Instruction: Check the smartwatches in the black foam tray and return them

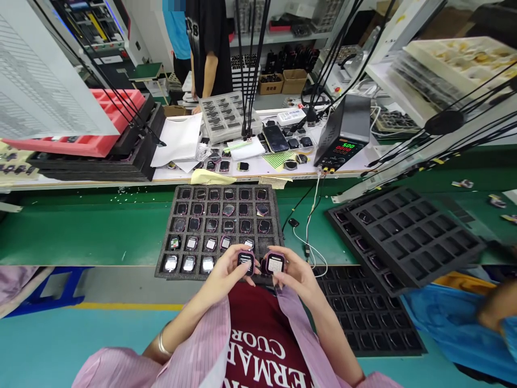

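Just over the near edge of a dark foam tray (280,229), my left hand (226,272) holds a square watch (245,262) with its lit screen facing up. Beside it, my right hand (297,276) grips a second watch (275,263), whose screen is lit white; a small gap separates the two. Several watches sit in rows in the tray's compartments. Those in the near rows, such as a lit watch (189,263), show bright screens, while the far rows look dark. My hands cover part of the tray's nearest row.
More foam trays (420,231) are stacked at the right, with another tray (371,318) lower down. A power supply (343,134), a phone (276,138) and a cable (315,215) lie beyond. People stand behind the bench and at the right edge.
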`<state>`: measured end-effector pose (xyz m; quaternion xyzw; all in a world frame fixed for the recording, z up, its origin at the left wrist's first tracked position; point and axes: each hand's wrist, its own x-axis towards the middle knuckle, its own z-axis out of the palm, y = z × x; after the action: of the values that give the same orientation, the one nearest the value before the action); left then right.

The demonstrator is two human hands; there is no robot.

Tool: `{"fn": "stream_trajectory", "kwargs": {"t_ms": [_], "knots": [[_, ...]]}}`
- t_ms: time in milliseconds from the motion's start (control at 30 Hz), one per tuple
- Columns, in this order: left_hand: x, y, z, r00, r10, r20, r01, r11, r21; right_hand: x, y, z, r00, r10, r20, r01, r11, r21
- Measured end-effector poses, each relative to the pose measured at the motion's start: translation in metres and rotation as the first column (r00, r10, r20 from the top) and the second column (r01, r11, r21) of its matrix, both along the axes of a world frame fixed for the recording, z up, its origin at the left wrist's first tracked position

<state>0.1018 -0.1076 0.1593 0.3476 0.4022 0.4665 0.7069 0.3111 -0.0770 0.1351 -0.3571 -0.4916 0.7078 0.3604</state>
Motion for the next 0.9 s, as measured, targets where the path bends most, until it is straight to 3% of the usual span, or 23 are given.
{"fn": "stream_trajectory", "kwargs": {"t_ms": [133, 267, 333, 400, 467, 600, 700, 767, 800, 867, 900], "knots": [[0.002, 0.002, 0.0, 1.0, 0.005, -0.002, -0.005, 1.0, -0.01, 0.006, 0.005, -0.01, 0.992, 0.053, 0.112, -0.052, 0.998, -0.018], [0.002, 0.004, -0.001, 1.0, 0.006, -0.014, -0.006, 1.0, -0.013, 0.008, 0.018, -0.039, 0.964, 0.062, 0.258, -0.065, 0.998, 0.001], [0.001, 0.004, -0.002, 1.0, 0.001, -0.011, -0.001, 1.0, -0.017, 0.008, 0.026, -0.058, 0.902, 0.018, 0.431, -0.086, 0.987, 0.139], [0.001, 0.005, -0.002, 1.0, -0.005, 0.003, 0.005, 1.0, -0.021, 0.007, 0.035, -0.077, 0.784, -0.1, 0.613, -0.137, 0.935, 0.328], [0.0, 0.004, -0.002, 1.0, -0.007, 0.015, 0.007, 1.0, -0.021, 0.005, 0.041, -0.092, 0.699, -0.201, 0.686, -0.179, 0.88, 0.44], [-0.001, 0.001, -0.004, 1.0, -0.02, -0.012, 0.02, 1.0, 0.006, 0.006, 0.043, -0.105, 0.647, -0.264, 0.715, -0.21, 0.84, 0.5], [-0.003, 0.0, -0.02, 0.984, -0.086, -0.156, 0.096, 0.994, 0.06, 0.01, 0.033, -0.105, 0.598, -0.311, 0.739, -0.21, 0.829, 0.519], [-0.004, 0.002, -0.041, 0.91, -0.148, -0.388, 0.209, 0.97, 0.12, 0.013, 0.021, -0.103, 0.569, -0.309, 0.762, -0.23, 0.83, 0.508], [-0.005, 0.003, -0.053, 0.821, -0.16, -0.548, 0.283, 0.948, 0.148, 0.012, 0.013, -0.102, 0.555, -0.3, 0.776, -0.246, 0.832, 0.498], [-0.005, 0.007, -0.077, 0.518, -0.106, -0.849, 0.455, 0.874, 0.168, 0.009, -0.002, -0.101, 0.522, -0.289, 0.803, -0.273, 0.835, 0.478], [-0.006, 0.009, -0.087, 0.451, -0.098, -0.887, 0.498, 0.852, 0.159, 0.007, -0.009, -0.101, 0.501, -0.295, 0.814, -0.274, 0.838, 0.472]]}}
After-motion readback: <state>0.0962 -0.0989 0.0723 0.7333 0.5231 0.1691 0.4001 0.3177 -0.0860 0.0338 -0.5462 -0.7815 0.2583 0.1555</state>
